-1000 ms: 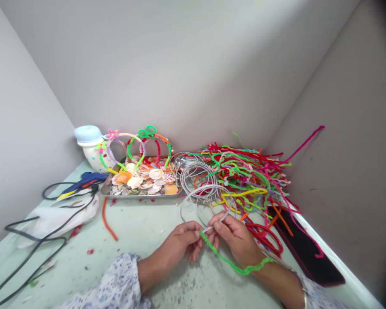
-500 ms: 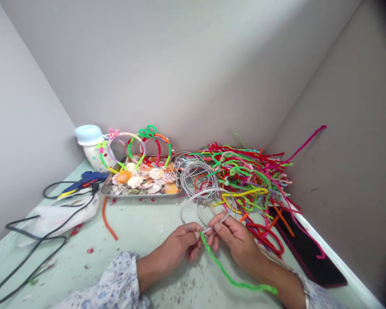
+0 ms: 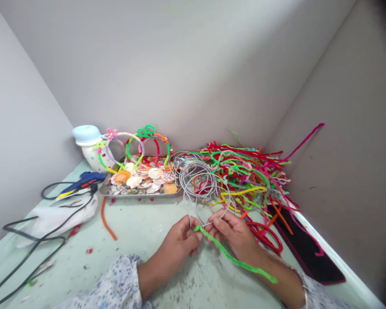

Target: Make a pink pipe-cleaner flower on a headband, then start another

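At the front middle of the table, my left hand (image 3: 184, 241) is closed in a pinch on one end of a bright green pipe cleaner (image 3: 238, 261), against a thin grey headband (image 3: 230, 201). The pipe cleaner's other end trails loose to the right, crossing in front of my right wrist. With thumb and fingers, my right hand (image 3: 237, 235) grips the same headband just right of the green end. The headband's loop arches up beyond both hands, overlapping a stack of similar bare grey hoops (image 3: 197, 176). My fingertips partly hide the pinched spot.
A metal tray (image 3: 141, 196) of seashells carries several pipe-cleaner-covered headbands (image 3: 157, 134). Left stand a blue-lidded white bottle (image 3: 91, 150) and a blue glue gun (image 3: 83, 178) with a black cord. A tangled pile of coloured pipe cleaners (image 3: 244, 171) and a black flat case (image 3: 312, 253) lie right.
The green pipe cleaner's pinched end now lies across the headband and its tail has swung up. The headband has turned between my hands, its loop tilting more upright.
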Available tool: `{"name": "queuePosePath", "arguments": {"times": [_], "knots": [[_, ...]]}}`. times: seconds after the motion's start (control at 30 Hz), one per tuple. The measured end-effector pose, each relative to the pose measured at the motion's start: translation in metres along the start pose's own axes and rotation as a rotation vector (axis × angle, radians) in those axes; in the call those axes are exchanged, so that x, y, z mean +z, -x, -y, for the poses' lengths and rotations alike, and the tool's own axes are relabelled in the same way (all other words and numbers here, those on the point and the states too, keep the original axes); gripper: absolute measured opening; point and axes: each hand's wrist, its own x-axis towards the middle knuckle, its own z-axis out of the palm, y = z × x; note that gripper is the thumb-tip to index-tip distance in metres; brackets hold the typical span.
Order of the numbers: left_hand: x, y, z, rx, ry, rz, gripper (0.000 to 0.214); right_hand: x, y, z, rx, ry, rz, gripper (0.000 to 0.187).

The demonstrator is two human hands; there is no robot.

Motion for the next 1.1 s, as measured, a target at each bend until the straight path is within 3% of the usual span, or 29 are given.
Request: {"name": "queuePosePath", "arguments": {"times": [0.67,1.1], "knots": [[0.001,-0.003,0.003,0.019,0.022,-0.096,0.025,0.000,0.002,0.003,-0.035,0.124,0.046,0.022],[0.001,-0.001,0.000,0.021,0.050,-0.100,0.021,0.002,0.001,-0.006,0.023,0.078,-0.059,0.028]]}}
